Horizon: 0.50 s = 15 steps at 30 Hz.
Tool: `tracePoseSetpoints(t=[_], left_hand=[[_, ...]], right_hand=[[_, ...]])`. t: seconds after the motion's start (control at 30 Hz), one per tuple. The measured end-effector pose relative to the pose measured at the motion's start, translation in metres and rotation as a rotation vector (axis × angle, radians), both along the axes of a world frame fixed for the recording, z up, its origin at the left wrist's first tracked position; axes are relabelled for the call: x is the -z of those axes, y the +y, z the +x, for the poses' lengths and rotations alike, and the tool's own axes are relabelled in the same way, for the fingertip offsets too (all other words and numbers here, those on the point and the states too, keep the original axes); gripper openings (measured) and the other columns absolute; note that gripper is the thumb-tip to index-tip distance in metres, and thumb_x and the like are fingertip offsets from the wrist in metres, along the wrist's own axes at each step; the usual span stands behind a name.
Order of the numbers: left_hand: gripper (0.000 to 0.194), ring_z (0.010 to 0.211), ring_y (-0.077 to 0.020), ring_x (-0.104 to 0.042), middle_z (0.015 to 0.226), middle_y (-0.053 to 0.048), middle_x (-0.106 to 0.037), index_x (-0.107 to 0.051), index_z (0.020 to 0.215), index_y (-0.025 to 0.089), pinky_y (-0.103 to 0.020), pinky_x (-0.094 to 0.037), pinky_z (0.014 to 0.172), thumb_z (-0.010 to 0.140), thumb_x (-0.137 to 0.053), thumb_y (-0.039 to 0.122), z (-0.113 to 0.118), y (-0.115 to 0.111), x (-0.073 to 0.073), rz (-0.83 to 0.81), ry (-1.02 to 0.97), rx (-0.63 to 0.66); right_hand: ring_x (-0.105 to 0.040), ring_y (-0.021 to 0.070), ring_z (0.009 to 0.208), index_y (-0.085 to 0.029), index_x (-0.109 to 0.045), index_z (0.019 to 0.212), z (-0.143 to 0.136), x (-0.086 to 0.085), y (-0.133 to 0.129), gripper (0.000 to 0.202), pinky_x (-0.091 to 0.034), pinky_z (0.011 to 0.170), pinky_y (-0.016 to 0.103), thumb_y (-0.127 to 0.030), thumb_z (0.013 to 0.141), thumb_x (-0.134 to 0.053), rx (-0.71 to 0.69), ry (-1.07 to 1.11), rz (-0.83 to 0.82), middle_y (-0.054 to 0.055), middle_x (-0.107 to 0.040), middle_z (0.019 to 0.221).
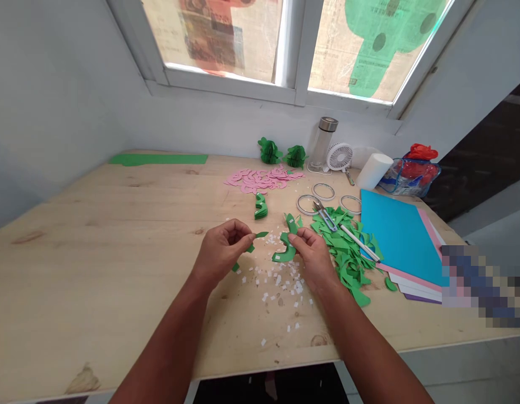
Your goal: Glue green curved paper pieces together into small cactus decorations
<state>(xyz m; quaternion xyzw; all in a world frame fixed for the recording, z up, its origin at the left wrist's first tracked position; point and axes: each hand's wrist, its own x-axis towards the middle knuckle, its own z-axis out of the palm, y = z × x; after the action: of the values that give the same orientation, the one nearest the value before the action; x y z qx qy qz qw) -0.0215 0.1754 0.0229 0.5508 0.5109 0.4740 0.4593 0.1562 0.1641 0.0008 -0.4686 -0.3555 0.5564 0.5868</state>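
My left hand (pixel 224 249) pinches a green paper piece, its pointed tip sticking out to the right and other green bits showing below the fingers. Between the thumb and fingers of my right hand (pixel 313 255) is a curved green paper cutout (pixel 285 255) with a small white patch on it. The two hands are apart. Just beyond them a small stack of green cutouts (pixel 261 207) lies on the wooden table (pixel 116 269). Small white paper bits (pixel 279 278) are scattered beneath and between the hands.
Right of my hands lie green scraps (pixel 348 252), small scissors (pixel 325 216), a white pen (pixel 360 242), tape rolls (pixel 323 192) and coloured sheets (pixel 403 235). Farther back are pink cutouts (pixel 260 180), folded green shapes (pixel 269 151), a bottle (pixel 322 143) and a fan (pixel 339 157).
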Motion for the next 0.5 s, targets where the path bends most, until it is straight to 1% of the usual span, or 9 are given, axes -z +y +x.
tracePoseSetpoints(t=[0.07, 0.13, 0.27, 0.37, 0.5], left_hand=[[0.013, 0.054, -0.0119, -0.051, 0.057, 0.002, -0.058, -0.06, 0.063, 0.018, -0.022, -0.037, 0.051, 0.068, -0.07, 0.024, 0.008, -0.004, 0.001, 0.068, 0.032, -0.041], [0.011, 0.055, -0.0122, -0.052, 0.058, 0.002, -0.058, -0.061, 0.063, 0.019, -0.023, -0.039, 0.054, 0.07, -0.068, 0.023, 0.017, -0.009, 0.001, 0.136, 0.092, -0.055], [0.013, 0.054, -0.0121, -0.051, 0.061, 0.002, -0.059, -0.06, 0.062, 0.02, -0.023, -0.041, 0.056, 0.074, -0.065, 0.023, 0.03, -0.019, 0.0, 0.23, 0.148, -0.082], [0.011, 0.056, -0.0125, -0.052, 0.063, 0.001, -0.06, -0.06, 0.064, 0.02, -0.023, -0.042, 0.057, 0.075, -0.063, 0.022, 0.035, -0.024, 0.0, 0.26, 0.155, -0.063], [0.01, 0.059, -0.0129, -0.054, 0.067, 0.0, -0.062, -0.062, 0.067, 0.019, -0.023, -0.043, 0.058, 0.077, -0.063, 0.023, 0.037, -0.023, 0.002, 0.244, 0.144, -0.009]], right_hand=[[-0.056, 0.0131, 0.059, -0.018, -0.065, 0.069, -0.002, 0.0, -0.001, 0.023, -0.044, 0.057, 0.025, -0.036, 0.061, -0.077, -0.037, -0.004, -0.003, -0.001, -0.065, 0.063], [-0.058, 0.0137, 0.061, -0.018, -0.066, 0.07, -0.004, 0.0, -0.003, 0.022, -0.045, 0.06, 0.026, -0.035, 0.061, -0.077, -0.07, 0.001, -0.007, -0.001, -0.067, 0.065], [-0.057, 0.0125, 0.058, -0.019, -0.065, 0.07, -0.007, 0.003, -0.004, 0.02, -0.044, 0.058, 0.025, -0.034, 0.062, -0.076, -0.074, 0.011, -0.013, -0.001, -0.067, 0.066], [-0.055, 0.0123, 0.056, -0.019, -0.064, 0.068, -0.009, 0.004, -0.003, 0.019, -0.042, 0.056, 0.024, -0.034, 0.062, -0.075, -0.062, -0.007, -0.006, -0.002, -0.065, 0.063], [-0.055, 0.0119, 0.056, -0.018, -0.064, 0.068, -0.008, 0.004, -0.002, 0.019, -0.042, 0.055, 0.024, -0.033, 0.063, -0.074, -0.061, -0.007, 0.001, -0.003, -0.064, 0.062]])
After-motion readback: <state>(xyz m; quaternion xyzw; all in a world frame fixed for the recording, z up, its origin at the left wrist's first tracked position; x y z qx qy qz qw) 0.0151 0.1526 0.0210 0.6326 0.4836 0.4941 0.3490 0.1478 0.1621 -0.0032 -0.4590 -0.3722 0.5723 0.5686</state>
